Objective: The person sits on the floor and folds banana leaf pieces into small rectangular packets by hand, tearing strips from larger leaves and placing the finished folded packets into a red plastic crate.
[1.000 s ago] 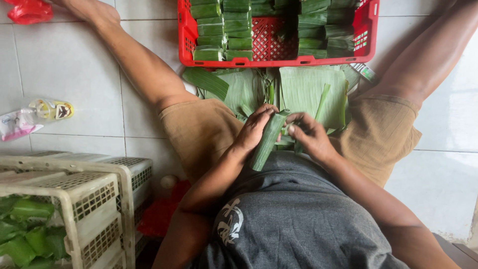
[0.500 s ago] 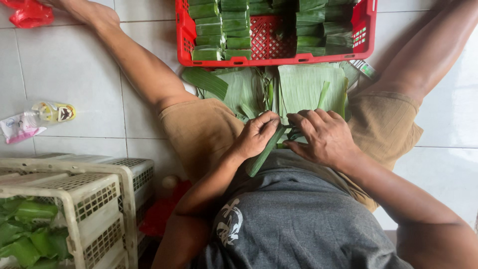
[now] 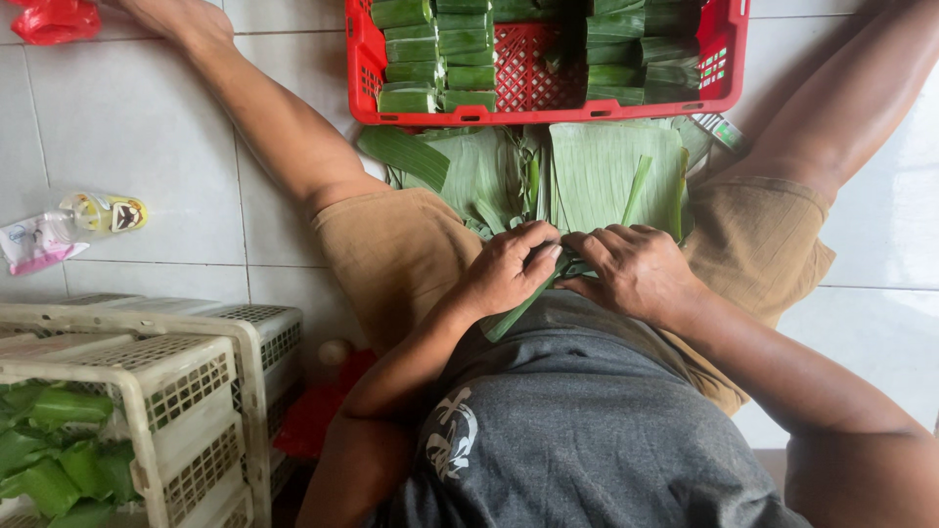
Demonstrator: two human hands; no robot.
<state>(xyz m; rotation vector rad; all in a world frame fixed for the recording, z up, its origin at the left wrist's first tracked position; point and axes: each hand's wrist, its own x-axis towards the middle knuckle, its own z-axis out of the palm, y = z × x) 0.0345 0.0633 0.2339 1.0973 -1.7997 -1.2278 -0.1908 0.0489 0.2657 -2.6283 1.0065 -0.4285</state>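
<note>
Midway through wrapping, by the look of it — one leaf parcel (image 3: 518,305) in hand, folded into a long narrow packet but not yet closed off. Done so far: rows of finished green parcels (image 3: 430,49) stacked in the red crate (image 3: 548,110), well beyond the grip, with a bare patch of mesh showing in the middle. More wrapped greens in the white basket (image 3: 147,391), far to the left of the grip. Left to use: a spread of flat banana leaves (image 3: 606,166) just beyond the knuckles, between grip and crate.

Left hand (image 3: 509,269) clenched over the parcel's upper part, fingers curled down across it, thumb tucked under. Right hand (image 3: 636,269) pressed against the same end from the other side, fingers bent and closed on the leaf fold — knuckles of both hands nearly touching. Lower tail of the parcel poking out below the left palm, slanting toward the grey shirt (image 3: 587,430). Both forearms angled inward, wrists low over the lap, elbows wide. Contents of the parcel hidden by the fingers.
</note>
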